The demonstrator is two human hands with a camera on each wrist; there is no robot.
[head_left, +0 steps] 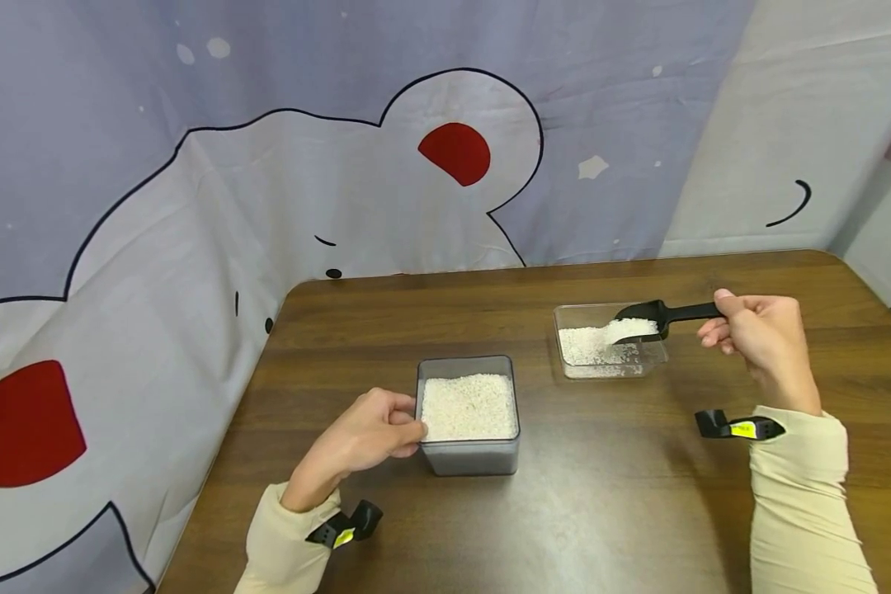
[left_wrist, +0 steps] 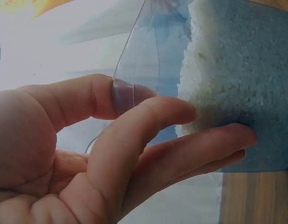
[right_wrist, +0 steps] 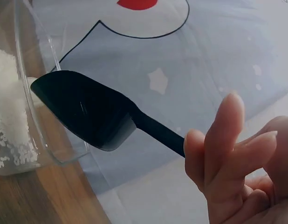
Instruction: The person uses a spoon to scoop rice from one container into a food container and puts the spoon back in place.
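Observation:
My left hand (head_left: 365, 429) pinches the near left corner of a square grey see-through container (head_left: 475, 459), thumb over the rim and fingers against the outside wall. White rice (head_left: 469, 406) nearly fills that container; its grains show through the wall in the left wrist view. Off to the right, my right hand (head_left: 770, 334) grips a black scoop (head_left: 689, 313) by the end of its handle. The scoop's bowl is tilted over a shallow clear tray (head_left: 601, 373), with rice (head_left: 633, 330) at its mouth spilling onto the rice (head_left: 581, 345) inside. The right wrist view shows the scoop's dark underside (right_wrist: 88, 112).
Both containers stand on a brown wooden table (head_left: 579, 511), the clear tray farther back and to the right of the grey one. A printed cloth (head_left: 267, 198) hangs behind the table's far edge and down its left side. Black camera bands (head_left: 738, 426) sit on both wrists.

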